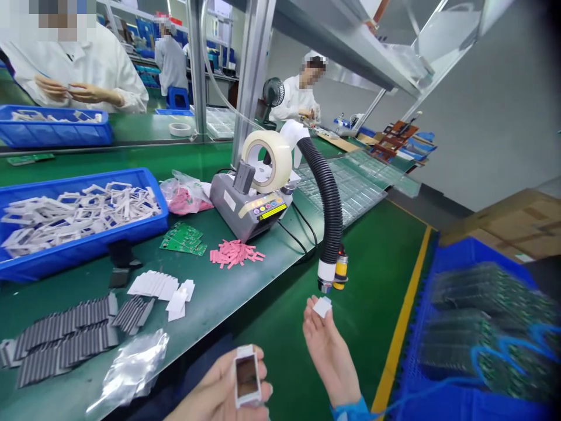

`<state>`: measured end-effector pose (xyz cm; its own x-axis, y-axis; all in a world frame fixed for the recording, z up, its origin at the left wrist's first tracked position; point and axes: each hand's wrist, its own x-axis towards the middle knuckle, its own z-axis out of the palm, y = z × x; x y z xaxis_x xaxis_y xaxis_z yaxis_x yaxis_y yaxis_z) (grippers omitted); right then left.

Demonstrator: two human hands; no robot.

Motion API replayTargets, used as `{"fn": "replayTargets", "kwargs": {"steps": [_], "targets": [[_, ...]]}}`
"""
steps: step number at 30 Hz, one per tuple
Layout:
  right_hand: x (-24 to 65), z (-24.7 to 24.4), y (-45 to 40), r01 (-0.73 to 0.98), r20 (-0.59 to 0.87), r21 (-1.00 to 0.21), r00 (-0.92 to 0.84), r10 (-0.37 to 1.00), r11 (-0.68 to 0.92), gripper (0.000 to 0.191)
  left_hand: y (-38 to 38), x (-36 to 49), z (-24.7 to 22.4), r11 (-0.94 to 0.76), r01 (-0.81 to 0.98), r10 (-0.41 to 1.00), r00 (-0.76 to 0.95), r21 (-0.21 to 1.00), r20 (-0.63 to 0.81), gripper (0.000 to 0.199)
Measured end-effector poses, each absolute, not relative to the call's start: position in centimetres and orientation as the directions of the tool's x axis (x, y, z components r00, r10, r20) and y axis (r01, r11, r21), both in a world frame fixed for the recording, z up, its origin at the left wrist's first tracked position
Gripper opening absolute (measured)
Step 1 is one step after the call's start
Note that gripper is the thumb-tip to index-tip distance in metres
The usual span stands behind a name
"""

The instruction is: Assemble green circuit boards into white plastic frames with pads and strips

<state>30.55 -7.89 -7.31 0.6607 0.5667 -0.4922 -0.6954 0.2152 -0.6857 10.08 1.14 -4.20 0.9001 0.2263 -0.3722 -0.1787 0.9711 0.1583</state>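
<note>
Together, the left hand (pixel 217 390) and the right hand (pixel 329 354) are held just off the near edge of the green workbench (pixel 267 280). The left hand sits low at the bottom of the view, its fingers curled around a white rectangular frame (pixel 246 377) with a dark window, gripping it upright by its sides. The right hand rises from a blue cuff (pixel 350 410), palm turned up and fingers extended, slightly cupped. A small white square piece (pixel 322 307) sits at its fingertips, though whether it is pinched or merely resting cannot be told. Just above that piece hangs the end of a black corrugated hose (pixel 329 199) with a yellow sensor (pixel 340 272), near but not touching. On the bench lie white cards (pixel 158 286), grey strip bundles (pixel 61 345), a clear plastic bag (pixel 131 371), and, farther off, pink strips (pixel 234 253) and a tape dispenser (pixel 248 202).
</note>
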Motion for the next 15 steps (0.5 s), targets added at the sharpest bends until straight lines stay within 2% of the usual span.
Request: {"fn": "replayTargets", "kwargs": {"steps": [2, 6, 11, 15], "targets": [[30.7, -7.9, -8.0, -0.704, -0.489, -0.683, 0.638, 0.595, 0.194, 0.035, 1.0, 13.1, -5.5, 0.969, -0.183, 0.233, 0.9, 0.166, -0.368, 0.031], [30.1, -9.3, -8.9, -0.729, -0.513, -0.663, 0.608, 0.606, 0.17, 0.04, 1.3, 19.5, -7.3, 0.962, -0.146, 0.222, 0.912, 0.232, -0.346, 0.023], [31.2, -10.8, -11.3, -0.713, -0.56, -0.662, 0.675, 0.48, 0.232, 0.04, -0.2, 24.8, -8.1, 0.958, -0.026, 0.129, 0.93, 0.286, -0.346, 0.023], [32.1, -10.2, -11.8, -0.704, -0.582, -0.673, 0.694, 0.425, 0.227, 0.039, -2.1, 24.5, -8.8, 0.951, 0.064, 0.053, 0.929, 0.303, -0.365, 0.021]]}}
